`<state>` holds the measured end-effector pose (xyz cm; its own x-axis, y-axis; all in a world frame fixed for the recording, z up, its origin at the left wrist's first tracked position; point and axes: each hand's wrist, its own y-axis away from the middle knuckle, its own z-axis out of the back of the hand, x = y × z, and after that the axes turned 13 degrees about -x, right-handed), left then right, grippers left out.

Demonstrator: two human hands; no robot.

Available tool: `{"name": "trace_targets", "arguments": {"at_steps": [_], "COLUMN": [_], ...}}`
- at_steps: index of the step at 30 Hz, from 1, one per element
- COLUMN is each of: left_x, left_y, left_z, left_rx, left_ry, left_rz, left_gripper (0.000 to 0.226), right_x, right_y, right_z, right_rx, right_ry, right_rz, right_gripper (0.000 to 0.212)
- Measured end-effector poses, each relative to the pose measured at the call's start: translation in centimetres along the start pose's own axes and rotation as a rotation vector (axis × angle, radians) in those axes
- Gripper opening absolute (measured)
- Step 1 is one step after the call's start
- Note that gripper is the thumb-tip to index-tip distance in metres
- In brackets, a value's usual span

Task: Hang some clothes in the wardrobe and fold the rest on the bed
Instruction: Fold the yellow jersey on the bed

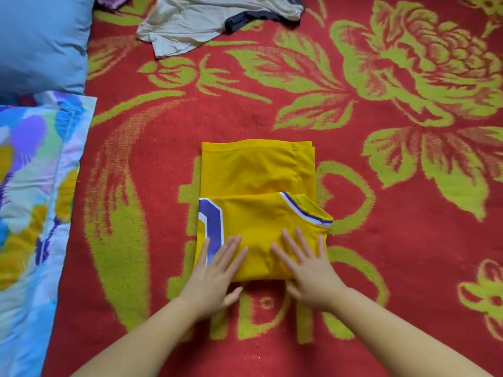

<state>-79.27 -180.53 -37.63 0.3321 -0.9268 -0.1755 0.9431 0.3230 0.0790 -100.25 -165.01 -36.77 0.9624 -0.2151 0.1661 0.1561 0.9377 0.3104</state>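
Note:
A yellow jersey (258,175) with purple and white trim lies partly folded on the red and green floral blanket (381,240) that covers the bed. Its near half is doubled over the far half. My left hand (217,270) presses flat on the near left part of the jersey, fingers straight. My right hand (307,270) presses flat on the near right part, fingers spread. Both thumbs lie off the cloth's near edge on the blanket.
A crumpled beige shirt (196,23) with dark trim lies at the far edge of the blanket. A blue pillow (40,39) sits at the far left, with a colourful flowered quilt (30,200) along the left side.

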Motion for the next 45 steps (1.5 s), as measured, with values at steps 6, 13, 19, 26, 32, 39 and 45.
{"name": "trace_targets", "arguments": {"at_steps": [6,13,19,26,32,39,45], "left_x": [-0.2,-0.2,4.1,10.7,2.4,4.1,4.7], "left_y": [-0.5,-2.8,-6.0,-16.6,-14.7,-10.1,-9.0], "left_z": [-1.1,3.5,10.6,8.9,1.7,-4.1,-2.1], "left_rx": [0.185,0.575,1.045,0.375,-0.087,-0.127,-0.269], "left_ry": [-0.066,0.128,0.847,0.144,-0.037,0.036,0.153], "left_rz": [0.177,0.144,0.450,0.478,0.360,0.582,0.901], "left_gripper": [0.095,0.081,0.042,0.047,0.058,0.060,0.058], "right_x": [1.7,1.5,-0.9,-6.2,0.9,-5.1,-6.2], "right_y": [-1.3,-2.3,-5.3,-13.5,-13.1,-10.4,-7.8], "right_z": [-0.8,5.2,13.5,13.2,5.1,0.0,1.8], "right_rx": [0.135,0.433,0.827,0.017,-0.222,-0.156,-0.355], "right_ry": [0.055,-0.104,-0.352,-0.144,-0.022,-0.048,-0.283], "right_rz": [-0.180,-0.074,-0.138,-0.434,-0.229,-0.509,-0.810], "right_gripper": [0.111,0.085,0.049,0.051,0.055,0.056,0.062]}}
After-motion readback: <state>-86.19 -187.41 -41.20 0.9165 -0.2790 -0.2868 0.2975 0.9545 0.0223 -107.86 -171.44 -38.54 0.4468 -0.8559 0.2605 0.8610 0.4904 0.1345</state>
